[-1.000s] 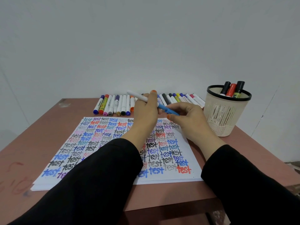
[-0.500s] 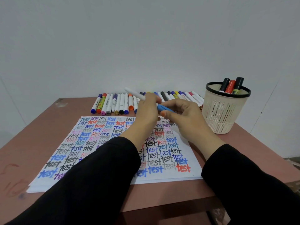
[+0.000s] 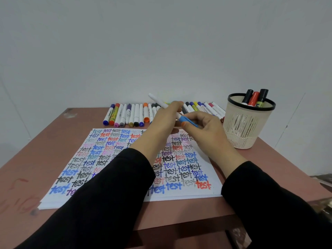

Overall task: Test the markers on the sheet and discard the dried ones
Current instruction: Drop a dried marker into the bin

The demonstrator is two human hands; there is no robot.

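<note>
A white marker [image 3: 159, 101] with a blue cap [image 3: 186, 120] is held above the far edge of the white sheet [image 3: 125, 159], which is covered with coloured "test" words. My left hand [image 3: 165, 119] grips the white barrel. My right hand [image 3: 204, 130] pinches the blue cap end. The two hands are close together; whether the cap is seated on the barrel is hidden by my fingers. A row of several markers [image 3: 129, 115] lies along the back of the table.
A cream mesh basket [image 3: 246, 126] with a black rim stands at the right, holding three markers [image 3: 254, 98]. The sheet lies on a brown table [image 3: 45, 133] against a white wall. Faint red scribbles mark the table's front left.
Both hands have risen slightly and shifted toward the back row with the marker. The grip on barrel and cap looks the same.
</note>
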